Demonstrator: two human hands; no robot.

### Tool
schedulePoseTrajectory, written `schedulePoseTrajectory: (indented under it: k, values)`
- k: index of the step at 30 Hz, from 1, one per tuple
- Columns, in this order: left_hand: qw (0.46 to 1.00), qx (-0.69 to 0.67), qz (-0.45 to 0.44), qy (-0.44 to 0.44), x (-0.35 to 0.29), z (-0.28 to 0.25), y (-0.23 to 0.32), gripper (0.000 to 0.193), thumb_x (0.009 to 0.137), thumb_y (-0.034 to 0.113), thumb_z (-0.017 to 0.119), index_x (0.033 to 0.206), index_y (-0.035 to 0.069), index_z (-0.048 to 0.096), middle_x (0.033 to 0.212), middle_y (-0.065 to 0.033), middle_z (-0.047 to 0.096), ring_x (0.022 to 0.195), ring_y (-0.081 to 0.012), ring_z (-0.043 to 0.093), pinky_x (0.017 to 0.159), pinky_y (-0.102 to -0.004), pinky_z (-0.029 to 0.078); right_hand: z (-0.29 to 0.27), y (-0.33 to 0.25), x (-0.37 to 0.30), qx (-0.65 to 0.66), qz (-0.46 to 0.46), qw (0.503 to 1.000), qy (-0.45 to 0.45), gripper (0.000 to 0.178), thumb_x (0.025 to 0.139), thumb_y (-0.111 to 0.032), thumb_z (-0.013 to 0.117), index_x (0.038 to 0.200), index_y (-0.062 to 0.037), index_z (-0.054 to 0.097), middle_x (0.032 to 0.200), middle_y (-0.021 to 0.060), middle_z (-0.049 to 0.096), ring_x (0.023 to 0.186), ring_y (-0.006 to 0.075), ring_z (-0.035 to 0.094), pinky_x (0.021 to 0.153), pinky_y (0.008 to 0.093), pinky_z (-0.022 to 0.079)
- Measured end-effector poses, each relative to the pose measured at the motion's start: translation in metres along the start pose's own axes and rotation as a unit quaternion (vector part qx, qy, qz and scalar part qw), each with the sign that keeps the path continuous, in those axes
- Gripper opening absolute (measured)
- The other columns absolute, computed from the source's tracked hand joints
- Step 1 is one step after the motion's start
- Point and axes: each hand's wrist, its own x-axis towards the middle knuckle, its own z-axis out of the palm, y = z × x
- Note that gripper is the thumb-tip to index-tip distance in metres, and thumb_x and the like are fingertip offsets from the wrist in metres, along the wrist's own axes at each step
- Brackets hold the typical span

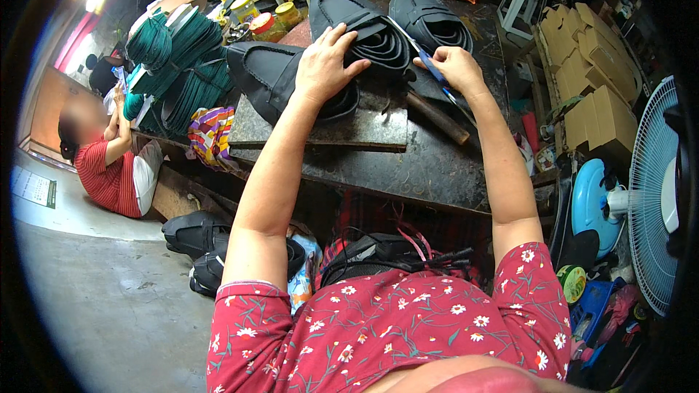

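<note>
Nested stacks of black shoe uppers lie on the dark worktable (437, 175). My left hand (329, 65) rests with fingers spread on the middle stack of shoe uppers (378, 47). Another stack of shoe uppers (258, 76) sits to its left, partly behind my wrist, and a third stack (429, 18) is at the right. My right hand (457, 70) is closed on a slim blue-handled tool (432, 67). Its pale, narrow end points toward the middle stack; its exact kind is unclear. A wooden-handled tool (440, 118) lies just below.
A stone slab (357, 127) lies under the left stack. Bundles of green cord (186, 65) and jars (266, 25) stand at the left. A person in a red striped shirt (109, 178) sits far left. Cardboard boxes (604, 120) and a fan (652, 189) are right.
</note>
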Motion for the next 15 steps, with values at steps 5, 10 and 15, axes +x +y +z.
schedulePoseTrajectory:
  k: [5,10,15]
  values:
    - [1.0,-0.004,-0.004,-0.005,0.001,0.0,0.0,0.066,0.082,0.052,0.072,0.132,0.01,0.061,0.143,-0.0155,0.053,0.133,-0.0367,0.05,0.109,-0.0426,0.043,0.002,0.0,-0.001,0.125,0.085,0.987,-0.06,0.055,0.078,-0.061,0.077,0.074,-0.0078,0.067,0.058,0.0005,0.058,0.047,0.0095,0.054,0.046,0.0261,0.042]
    - [1.0,-0.003,-0.002,-0.004,0.0,0.0,-0.001,0.066,0.083,0.052,0.072,0.132,0.01,0.06,0.144,-0.0159,0.052,0.133,-0.0366,0.05,0.109,-0.0427,0.043,0.004,0.002,-0.008,0.151,0.026,0.987,-0.055,0.047,0.082,-0.05,0.08,0.072,-0.0062,0.066,0.057,-0.0002,0.057,0.047,0.0081,0.052,0.045,0.0251,0.04]
    - [1.0,0.026,0.007,0.005,-0.001,0.002,0.0,0.064,0.085,0.047,0.072,0.138,0.013,0.057,0.146,-0.0148,0.051,0.131,-0.0352,0.052,0.108,-0.0427,0.043,-0.037,0.028,-0.048,-0.012,-0.041,0.999,0.004,0.056,0.071,-0.064,0.078,0.085,-0.0091,0.075,0.071,0.0094,0.068,0.067,0.0217,0.067,0.064,0.0349,0.05]
